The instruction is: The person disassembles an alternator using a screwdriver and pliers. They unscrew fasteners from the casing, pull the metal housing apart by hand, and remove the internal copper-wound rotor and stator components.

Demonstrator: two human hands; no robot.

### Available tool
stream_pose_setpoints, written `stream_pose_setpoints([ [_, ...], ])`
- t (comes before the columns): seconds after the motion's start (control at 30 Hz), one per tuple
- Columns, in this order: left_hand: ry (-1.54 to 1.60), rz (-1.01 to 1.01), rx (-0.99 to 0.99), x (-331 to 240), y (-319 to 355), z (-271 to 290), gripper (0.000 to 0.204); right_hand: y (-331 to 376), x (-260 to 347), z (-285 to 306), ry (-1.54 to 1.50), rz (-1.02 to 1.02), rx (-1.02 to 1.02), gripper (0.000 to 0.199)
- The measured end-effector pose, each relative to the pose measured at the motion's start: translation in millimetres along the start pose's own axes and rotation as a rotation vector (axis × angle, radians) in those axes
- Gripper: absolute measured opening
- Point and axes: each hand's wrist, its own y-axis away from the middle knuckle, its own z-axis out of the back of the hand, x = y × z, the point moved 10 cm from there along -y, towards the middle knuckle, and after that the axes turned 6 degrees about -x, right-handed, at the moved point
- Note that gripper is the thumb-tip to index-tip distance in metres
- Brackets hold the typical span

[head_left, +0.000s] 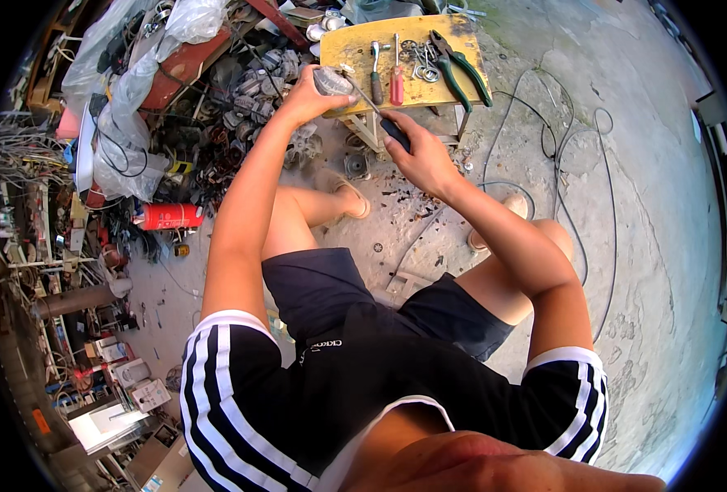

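My left hand [310, 97] grips a small round grey metal part [331, 81] at the near left corner of a small yellow table [449, 88]. My right hand [421, 156] holds a black-handled screwdriver [377, 114], its thin shaft slanting up and left so the tip meets the grey part. Both forearms reach forward from my lap over my bare knees.
On the yellow table lie a red-handled screwdriver [397, 82], another dark-handled tool [376, 78], green-handled pliers [460, 66] and several metal rings [423, 64]. A heap of scrap motors and plastic bags [142, 74] fills the left, with a red can [169, 216]. Black cable [572, 156] loops over the concrete floor at right.
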Motion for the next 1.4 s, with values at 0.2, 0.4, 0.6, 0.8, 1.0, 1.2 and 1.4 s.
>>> stream_pose_setpoints([
  [0.2,-0.106,-0.132,-0.044,-4.9,-8.3,-0.6,0.110,-6.0,-10.6,-13.6,-0.156,-0.103,0.022,0.045],
  [0.4,-0.070,-0.138,-0.022,-13.6,-5.9,-3.7,0.100,-4.1,-28.5,-26.8,-0.445,-0.379,0.088,0.047],
  [0.6,-0.095,-0.076,-0.017,-4.9,-8.4,-7.2,0.108,-7.6,-24.9,-39.7,-0.674,-0.547,0.259,0.052],
  [0.8,-0.173,-0.039,-0.015,-1.8,-11.2,-8.2,0.113,-4.2,-24.7,-40.2,-0.564,-0.499,0.107,0.048],
  [1.0,-0.251,-0.078,-0.042,-11.5,-11.3,-6.3,0.112,-8.7,-31.4,-44.4,-0.266,-0.151,-0.090,0.046],
  [1.2,-0.224,-0.095,-0.019,-2.4,-25.9,-5.7,0.113,-10.4,-37.0,-52.5,-0.536,-0.378,-0.044,0.046],
  [1.4,-0.145,-0.064,-0.046,12.3,-35.9,-11.7,0.108,-17.6,-23.8,-43.6,-0.587,-0.523,0.012,0.045],
])
